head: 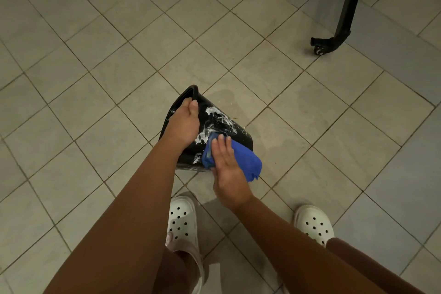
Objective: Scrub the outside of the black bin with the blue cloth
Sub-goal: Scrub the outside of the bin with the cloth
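Nearest the person are two white clogs (182,217) planted on the tiled floor (95,55), and both arms reach forward and down from above them.

The right hand (226,169) comes first. It lies flat with the fingers straight, palm pressing the blue cloth (245,160) against the side of the black bin (222,124). The cloth is bunched under the palm and spills out past the hand's right edge, so nothing is pinched there, only pushed.

Just beyond it and to its left, the left hand (183,124) grips the bin by the rim, fingers hooked over the lip and into the mouth. That hand is steadying the bin on a tilt.

The bin's long axis runs from the rim, under the left hand and farther off, back toward the base, beside the right hand and closer in. The mouth faces away to the left, and the outer wall is turned up between the two hands. White suds (214,112) streak that wall just ahead of the cloth, so I'd say the next stroke goes forward along the axis toward the rim.

Well beyond, off to the right, stands a black frame leg (343,19) on a caster.
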Tool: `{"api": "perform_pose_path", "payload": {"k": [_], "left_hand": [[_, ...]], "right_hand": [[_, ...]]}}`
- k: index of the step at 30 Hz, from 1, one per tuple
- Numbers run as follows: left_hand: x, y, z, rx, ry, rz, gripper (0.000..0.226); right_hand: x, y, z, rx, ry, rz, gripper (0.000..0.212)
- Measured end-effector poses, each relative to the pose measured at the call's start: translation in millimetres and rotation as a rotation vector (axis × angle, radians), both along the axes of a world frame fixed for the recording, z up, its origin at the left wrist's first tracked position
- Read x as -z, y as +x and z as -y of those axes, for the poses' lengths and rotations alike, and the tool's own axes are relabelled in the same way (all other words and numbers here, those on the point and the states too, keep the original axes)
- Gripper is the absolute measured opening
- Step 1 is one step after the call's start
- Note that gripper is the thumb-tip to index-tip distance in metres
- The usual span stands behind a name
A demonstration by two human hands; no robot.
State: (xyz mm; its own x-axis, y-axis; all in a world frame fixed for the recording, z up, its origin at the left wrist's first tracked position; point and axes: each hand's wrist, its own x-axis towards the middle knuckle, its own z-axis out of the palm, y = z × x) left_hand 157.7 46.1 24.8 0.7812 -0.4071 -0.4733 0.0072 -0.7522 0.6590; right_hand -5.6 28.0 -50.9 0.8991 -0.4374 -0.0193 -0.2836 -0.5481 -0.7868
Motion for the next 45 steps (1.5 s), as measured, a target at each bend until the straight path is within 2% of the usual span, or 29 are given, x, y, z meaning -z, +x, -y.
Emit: {"api": "perform_pose_path", "payload": {"k": [8, 11, 16, 21, 26, 30, 34, 37, 41, 45], "left_hand": [[0, -1, 0, -0.011, -0.008, -0.007, 0.046], [1, 0, 0, -0.009, -0.007, -0.016, 0.047], [0, -1, -1, -0.020, -0.019, -0.010, 0.045], [0, -2, -2, -0.017, -0.031, -0.012, 0.045], [0, -1, -3, -0.015, -0.024, -0.009, 0.045], [-1, 0, -5, -0.041, -0.037, -0.017, 0.045], [0, 0, -4, -0.038, -0.045, -0.029, 0.045], [-2, -2, -1, -0.016, -0.041, -0.040, 0.046], [-3, -3, -2, -0.004, -0.041, -0.036, 0.045], [-2, -1, -3, -0.068, -0.100, -0.073, 0.043]], "right_hand": [[1, -1, 14, 0.109, 0.083, -0.128, 0.059], [1, -7, 1, 0.077, 0.006, -0.051, 0.056], [-10, 15, 6, 0.002, 0.029, -0.026, 0.058], [-11, 16, 13, 0.111, 0.089, -0.177, 0.061], [-13, 5, -7, 0.014, -0.001, -0.040, 0.066], [-20, 23, 5, -0.008, 0.070, -0.075, 0.062], [-17, 22, 15, 0.066, 0.095, -0.156, 0.058], [-13, 9, 4, 0.086, 0.077, -0.111, 0.058], [-11, 6, -7, -0.005, -0.011, -0.016, 0.060], [-18, 22, 9, -0.022, 0.073, -0.066, 0.061]]}}
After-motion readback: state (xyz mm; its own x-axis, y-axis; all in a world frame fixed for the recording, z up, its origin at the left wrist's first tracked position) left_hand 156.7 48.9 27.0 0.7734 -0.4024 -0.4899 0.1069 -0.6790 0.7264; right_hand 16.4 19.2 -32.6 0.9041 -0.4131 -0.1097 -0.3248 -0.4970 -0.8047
